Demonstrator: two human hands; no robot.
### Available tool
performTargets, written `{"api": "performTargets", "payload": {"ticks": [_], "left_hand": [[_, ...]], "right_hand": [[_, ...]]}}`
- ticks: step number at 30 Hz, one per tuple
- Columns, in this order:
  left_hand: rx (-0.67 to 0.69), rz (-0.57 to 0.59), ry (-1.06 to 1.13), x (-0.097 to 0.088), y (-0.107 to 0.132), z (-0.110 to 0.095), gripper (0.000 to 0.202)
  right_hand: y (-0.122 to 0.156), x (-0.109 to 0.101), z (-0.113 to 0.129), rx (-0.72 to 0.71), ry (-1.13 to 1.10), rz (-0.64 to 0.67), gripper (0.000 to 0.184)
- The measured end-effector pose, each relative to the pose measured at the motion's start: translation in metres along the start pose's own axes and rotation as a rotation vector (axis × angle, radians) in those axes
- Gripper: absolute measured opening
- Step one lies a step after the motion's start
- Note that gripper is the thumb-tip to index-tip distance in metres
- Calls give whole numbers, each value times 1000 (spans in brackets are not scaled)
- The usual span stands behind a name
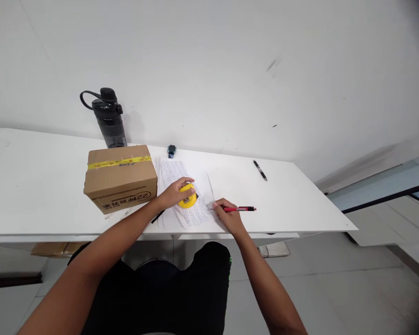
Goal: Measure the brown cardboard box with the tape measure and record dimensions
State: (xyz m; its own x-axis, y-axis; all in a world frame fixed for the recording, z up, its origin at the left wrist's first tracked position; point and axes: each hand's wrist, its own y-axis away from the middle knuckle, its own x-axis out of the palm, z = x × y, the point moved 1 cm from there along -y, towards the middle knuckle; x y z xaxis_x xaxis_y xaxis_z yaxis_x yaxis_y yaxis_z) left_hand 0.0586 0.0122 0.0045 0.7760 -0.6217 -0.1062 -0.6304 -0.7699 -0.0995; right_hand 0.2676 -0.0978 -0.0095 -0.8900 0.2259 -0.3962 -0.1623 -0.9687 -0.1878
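Observation:
My left hand is closed over a yellow tape measure that rests on a printed sheet of paper on the white table. My right hand pinches a red pen, whose tip touches the right edge of the paper. A dark strip, perhaps the tape's blade or another pen, shows under my left wrist.
A taped cardboard box stands left of the paper, with a black water bottle behind it by the wall. A small blue watch lies behind the paper. A black pen lies at the right.

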Motion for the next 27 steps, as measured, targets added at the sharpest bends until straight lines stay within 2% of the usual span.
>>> {"api": "performTargets", "payload": {"ticks": [3,5,11,16,27], "left_hand": [[-52,-12,74,4,1,3,57],[-55,-27,96,5,0,3,52],[-3,33,81,5,0,0,43],[6,36,21,4,3,-3,41],[64,43,-42,3,3,0,47]], "right_hand": [[4,0,0,26,28,11,38],[5,1,0,47,51,24,41],[3,7,1,44,47,71,41],[4,8,3,46,58,135,41],[4,6,2,93,89,77,45]]}}
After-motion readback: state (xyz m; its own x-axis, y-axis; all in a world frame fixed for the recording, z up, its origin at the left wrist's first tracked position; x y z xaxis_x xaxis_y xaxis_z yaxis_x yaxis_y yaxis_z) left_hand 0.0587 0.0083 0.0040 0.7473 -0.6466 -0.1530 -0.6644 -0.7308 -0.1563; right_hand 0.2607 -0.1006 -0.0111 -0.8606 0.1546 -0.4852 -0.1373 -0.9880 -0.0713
